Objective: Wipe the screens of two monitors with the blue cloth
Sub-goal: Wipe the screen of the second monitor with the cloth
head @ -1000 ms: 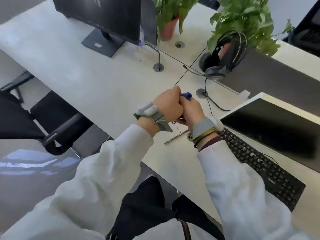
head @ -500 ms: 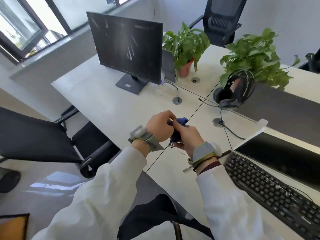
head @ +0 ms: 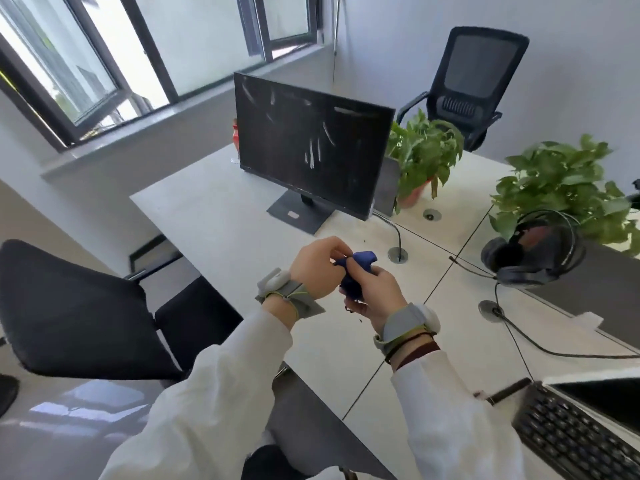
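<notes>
Pale grey desk (head: 214,216) runs beneath and beyond the grip, the largest thing here. Two black chairs: one (head: 69,306) left of the grip, one (head: 474,84) far beyond it by the wall. Two monitors: one (head: 311,147) stands straight beyond the grip, its dark screen streaked with white smears; of the other (head: 602,393) only a dark corner shows, near and to the right. Two potted plants (head: 426,150) (head: 568,188) sit beyond and right. One keyboard (head: 571,434) lies near right, one headset (head: 533,258) further right. Two hands meet above the desk: the left hand (head: 315,271) pinches the top of the one blue cloth (head: 356,268), the right hand (head: 374,292) curls round its lower part. It is dark blue, crumpled into a small wad.
</notes>
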